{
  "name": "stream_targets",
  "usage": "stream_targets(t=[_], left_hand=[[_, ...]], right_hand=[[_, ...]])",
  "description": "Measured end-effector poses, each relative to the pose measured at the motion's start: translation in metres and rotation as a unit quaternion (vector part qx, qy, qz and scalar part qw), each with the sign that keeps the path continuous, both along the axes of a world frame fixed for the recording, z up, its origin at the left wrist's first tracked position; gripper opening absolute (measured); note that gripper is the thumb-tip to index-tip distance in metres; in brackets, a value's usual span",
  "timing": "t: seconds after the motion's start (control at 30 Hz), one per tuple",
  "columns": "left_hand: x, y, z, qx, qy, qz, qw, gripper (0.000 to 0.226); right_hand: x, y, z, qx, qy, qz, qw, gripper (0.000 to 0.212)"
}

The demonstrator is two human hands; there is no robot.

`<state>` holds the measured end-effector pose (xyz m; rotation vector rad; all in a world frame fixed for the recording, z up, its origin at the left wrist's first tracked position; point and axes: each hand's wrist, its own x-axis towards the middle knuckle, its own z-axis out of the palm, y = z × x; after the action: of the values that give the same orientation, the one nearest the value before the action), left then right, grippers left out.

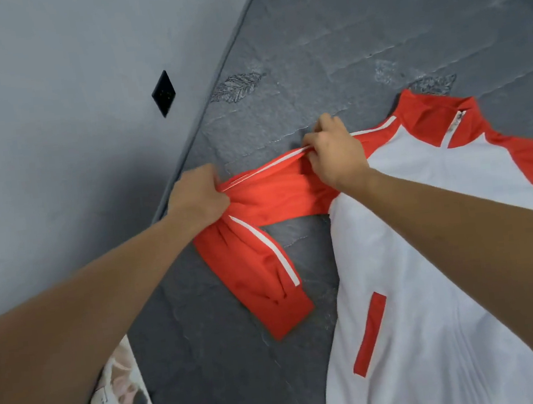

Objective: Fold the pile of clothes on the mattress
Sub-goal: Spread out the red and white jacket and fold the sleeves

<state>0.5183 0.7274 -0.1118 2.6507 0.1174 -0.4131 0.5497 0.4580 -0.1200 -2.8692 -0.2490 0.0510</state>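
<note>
Here, sleeve axis: the red sleeve (258, 202) runs leftward from the white jacket (428, 250), then bends down toward the person.
Hands: left hand (197, 197) grips the bend; right hand (336, 155) pinches near the shoulder, closer to the body.
Place: flat on the mattress (341, 46).
Count: one jacket, two hands.

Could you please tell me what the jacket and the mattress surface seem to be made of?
Jacket: probably smooth synthetic knit, judging by its slight sheen and soft folds in the red sleeve. Mattress: dark grey quilted fabric, matte, with stitched lines and leaf motifs.
</note>
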Motion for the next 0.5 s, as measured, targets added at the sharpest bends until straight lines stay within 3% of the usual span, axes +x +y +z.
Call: stream_targets(t=[0.33, 0.5], left_hand=[[0.051, 0.069, -0.005, 0.014, 0.004, 0.022, 1.0, 0.023], [0.051, 0.079, -0.012, -0.073, -0.041, 0.01, 0.996, 0.011]], right_hand=[[0.043, 0.004, 0.003, -0.081, 0.027, -0.125, 0.988, 0.022], [0.026, 0.032, -0.007, -0.054, -0.012, -0.067, 0.996, 0.024]])
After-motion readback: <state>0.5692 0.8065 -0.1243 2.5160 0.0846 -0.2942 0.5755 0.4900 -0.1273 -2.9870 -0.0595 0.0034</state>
